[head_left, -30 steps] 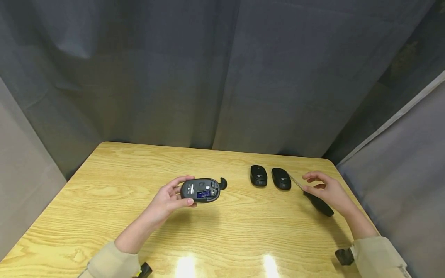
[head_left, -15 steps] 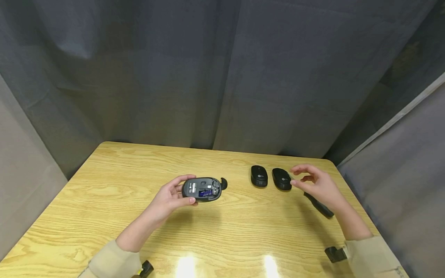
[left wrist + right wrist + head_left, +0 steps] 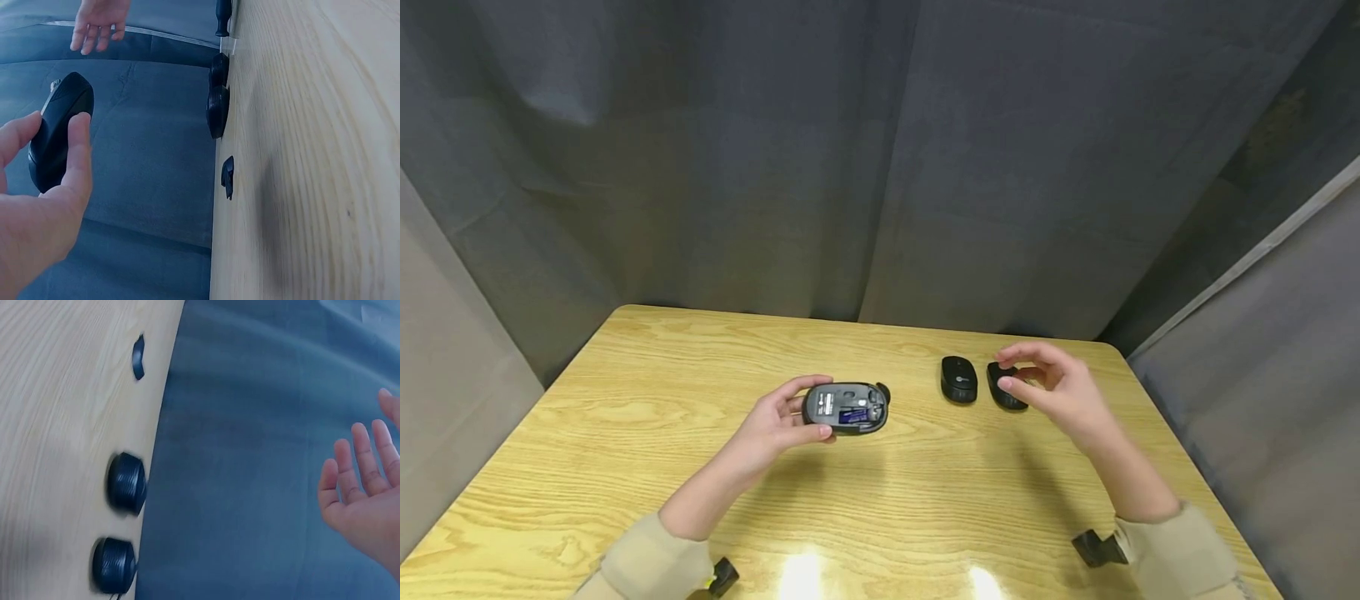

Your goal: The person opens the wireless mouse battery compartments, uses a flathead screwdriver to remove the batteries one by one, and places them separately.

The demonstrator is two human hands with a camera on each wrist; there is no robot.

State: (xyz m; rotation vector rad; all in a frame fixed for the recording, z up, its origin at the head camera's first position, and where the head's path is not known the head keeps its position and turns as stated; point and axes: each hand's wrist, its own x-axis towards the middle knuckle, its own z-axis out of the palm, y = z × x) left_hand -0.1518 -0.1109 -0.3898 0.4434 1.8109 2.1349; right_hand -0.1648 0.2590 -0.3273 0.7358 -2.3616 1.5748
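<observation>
My left hand (image 3: pixel 771 427) grips a black computer mouse (image 3: pixel 826 403) above the table, thumb on one side and fingers on the other. The mouse's underside faces up, its battery bay uncovered with a blue battery (image 3: pixel 853 416) inside. Partly hidden behind it, a small black battery cover (image 3: pixel 228 177) lies on the table. My right hand (image 3: pixel 1067 400), holding nothing, hovers at the right with loosely bent fingers. In the head view it partly covers one of two other black mice (image 3: pixel 1006 393); the second mouse (image 3: pixel 958 380) stands beside that one.
A screwdriver (image 3: pixel 223 17) with a black handle shows at the top of the left wrist view; the right hand and arm hide it in the head view. The wooden table (image 3: pixel 910 483) ends at a grey curtain (image 3: pixel 760 167) behind and at the sides.
My right hand has moved left from above the screwdriver to in front of the right-hand mouse. The held mouse has shifted slightly right, covering more of the battery cover.
</observation>
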